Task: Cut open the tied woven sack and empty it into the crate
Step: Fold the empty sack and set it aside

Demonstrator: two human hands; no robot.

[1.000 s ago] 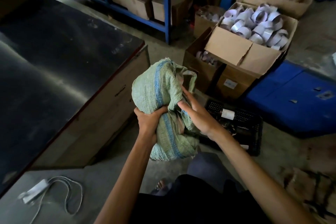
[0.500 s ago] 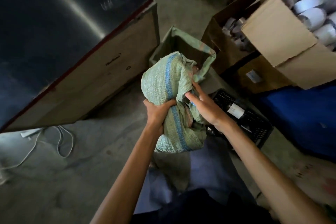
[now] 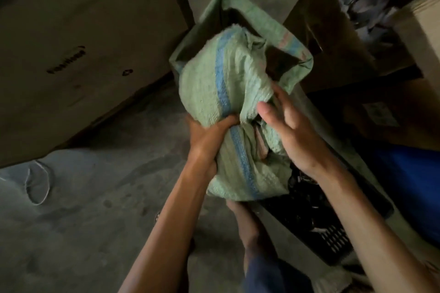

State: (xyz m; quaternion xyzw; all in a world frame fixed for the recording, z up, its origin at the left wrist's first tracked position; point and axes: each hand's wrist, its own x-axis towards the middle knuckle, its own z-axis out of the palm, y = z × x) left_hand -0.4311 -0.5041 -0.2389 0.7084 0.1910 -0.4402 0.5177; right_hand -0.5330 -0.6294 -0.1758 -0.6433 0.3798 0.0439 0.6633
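A crumpled green woven sack [image 3: 214,93] with a blue stripe is held up in front of me, bunched at its middle. My left hand [image 3: 209,135] grips the sack's pinched waist from the left. Against the sack's right side lies my right hand [image 3: 292,131], fingers fairly straight and thumb out. The black plastic crate [image 3: 328,240] sits on the floor below and to the right, partly hidden by the sack and my right forearm. What lies inside the crate is too dark to tell.
Behind the held sack stands a second green sack [image 3: 252,14] with its mouth open. A cardboard box [image 3: 316,38] with tape rolls is at the upper right. A large wooden case [image 3: 83,43] fills the left. A white cable [image 3: 35,181] lies on the concrete floor.
The view has dropped closer and tilted down. The sack has come nearer, above the open green sack. Both hands keep their places on it.
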